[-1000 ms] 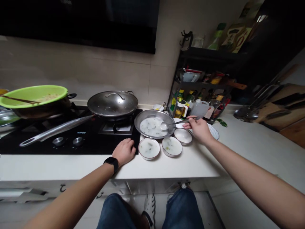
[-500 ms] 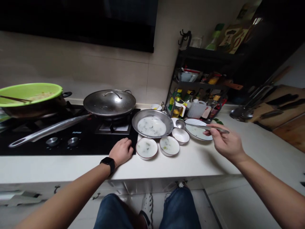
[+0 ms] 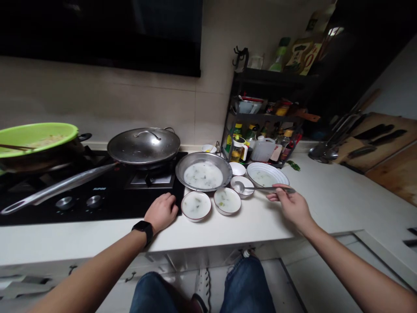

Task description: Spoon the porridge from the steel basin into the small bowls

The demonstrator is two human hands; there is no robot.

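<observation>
The right hand [image 3: 291, 208] has dropped lower and drawn back, its fingers [image 3: 278, 187] pinched closed on a long stainless-steel spoon [image 3: 267, 189]. The spoon's bowl sits over a small white ceramic bowl [image 3: 248, 192], mid-frame on the white bench [image 3: 97, 238]. The left hand [image 3: 162, 212], loosely curled and empty, rests on the edge of the black glass hob [image 3: 120, 204]. Holding the spoon level limits drips.

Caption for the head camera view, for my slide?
Right hand holds a ladle in a small bowl; left hand rests at the hob.
</observation>
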